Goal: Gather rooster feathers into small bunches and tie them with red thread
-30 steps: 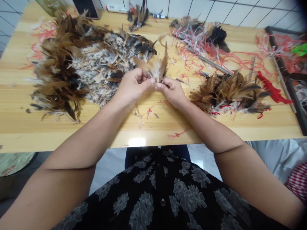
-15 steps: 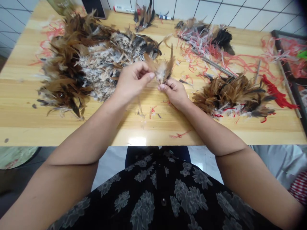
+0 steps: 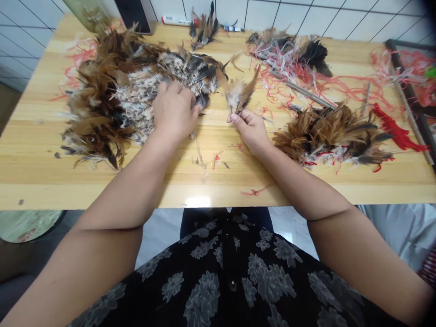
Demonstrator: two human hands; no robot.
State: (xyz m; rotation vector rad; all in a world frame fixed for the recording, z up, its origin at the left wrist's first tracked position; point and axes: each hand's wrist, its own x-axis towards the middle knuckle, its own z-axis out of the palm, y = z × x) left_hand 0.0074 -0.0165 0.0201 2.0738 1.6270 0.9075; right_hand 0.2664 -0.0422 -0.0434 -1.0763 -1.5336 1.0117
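My right hand [image 3: 252,131] pinches the base of a small bunch of brown and white feathers [image 3: 236,94], which fans upward over the table. On the big pile of loose feathers [image 3: 109,91] at the left lies my left hand [image 3: 175,110], palm down at the pile's right side. Its fingertips dip among the pale quill ends and are mostly hidden, so I cannot make out whether they grip a feather. Just right of my right hand rests a heap of brown feather bunches [image 3: 327,131], with red thread at their bases.
Red and white strings [image 3: 282,59] lie tangled at the back right, near a thin stick [image 3: 308,94]. Red yarn [image 3: 397,127] lies beside a dark-framed tray [image 3: 408,95] at the right. A phone [image 3: 134,16], a marker [image 3: 177,21] and a small feather bunch [image 3: 205,29] are along the tiled wall.
My left hand has moved left and down from beside the held feathers onto the large pile. My right hand keeps its pinch on the bunch, nearly in place.
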